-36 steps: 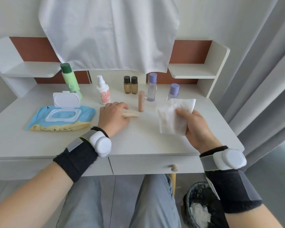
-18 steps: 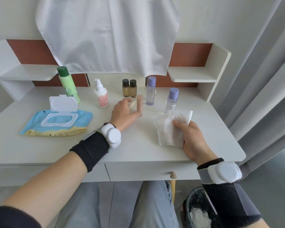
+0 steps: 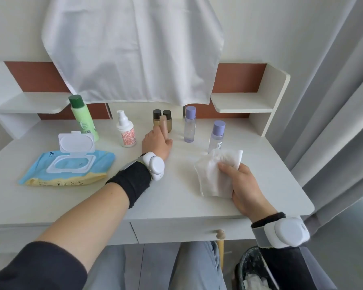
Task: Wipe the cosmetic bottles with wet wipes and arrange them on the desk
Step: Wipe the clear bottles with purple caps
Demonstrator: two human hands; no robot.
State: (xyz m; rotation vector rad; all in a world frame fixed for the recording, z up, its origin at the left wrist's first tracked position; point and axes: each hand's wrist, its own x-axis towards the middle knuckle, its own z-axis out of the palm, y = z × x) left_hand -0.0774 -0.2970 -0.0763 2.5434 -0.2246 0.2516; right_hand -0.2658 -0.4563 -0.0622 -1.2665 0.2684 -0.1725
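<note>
Beige tube [image 3: 163, 124] stood upright, long axis vertical, just in front of the brown bottles [image 3: 167, 116], its base pinched by the left hand [image 3: 157, 144]. Right of those bottles, well apart, the right hand [image 3: 246, 190] gripped the wet wipe [image 3: 215, 174].

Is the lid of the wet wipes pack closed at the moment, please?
No, the white lid stands flipped up and open behind the uncovered opening of the wipes pack.

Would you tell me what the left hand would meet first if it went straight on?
Probably the two small brown bottles right behind the beige tube the left hand holds, though the gap is unclear.
</note>
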